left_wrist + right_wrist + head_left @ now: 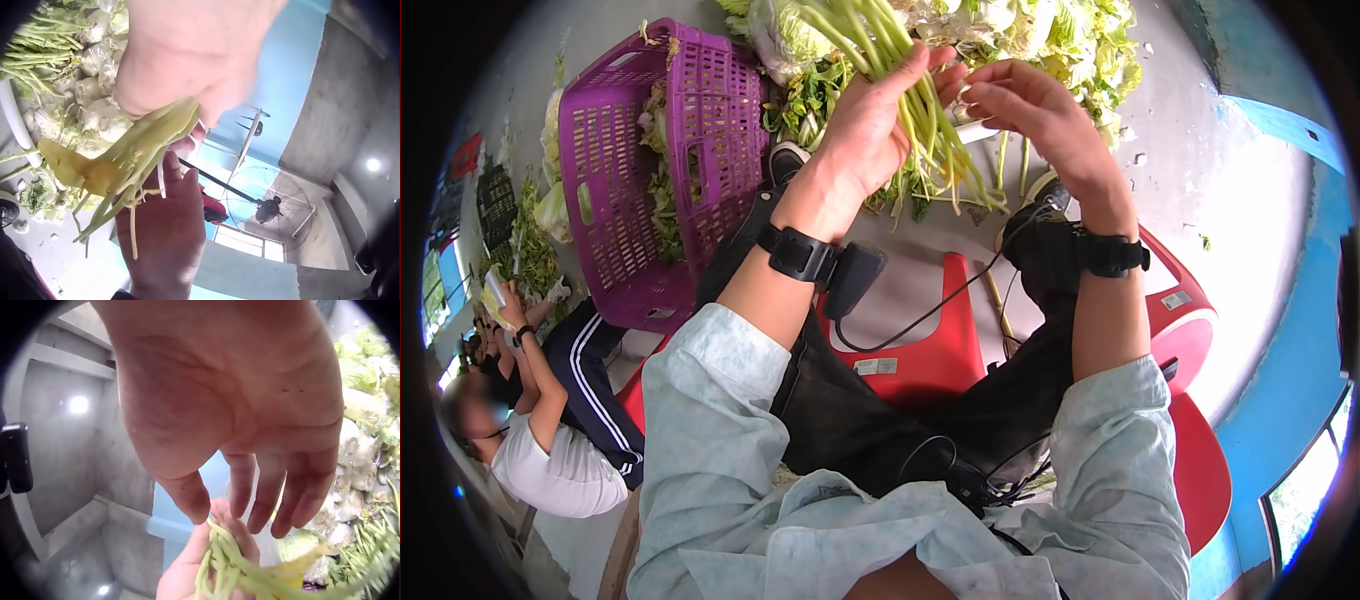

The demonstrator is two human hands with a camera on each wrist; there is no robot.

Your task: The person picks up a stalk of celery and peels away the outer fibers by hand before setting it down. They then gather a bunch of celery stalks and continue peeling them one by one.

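My left hand grips a bunch of long, thin green celery stalks, thumb across them. The stalks slant from the top of the head view down toward the right, some ends yellowish. In the left wrist view a yellowed leaf hangs off the bunch. My right hand is just right of the bunch, its fingertips close to the left fingers. Seen from the right wrist, the right hand's fingers hang loosely bent, thumb apart from them, above the stalks.
A purple basket with leafy scraps inside stands tilted at the left. Cabbages and leafy vegetables are piled on the floor ahead. A red stool is between my legs. Another person sits at far left. A cable crosses my lap.
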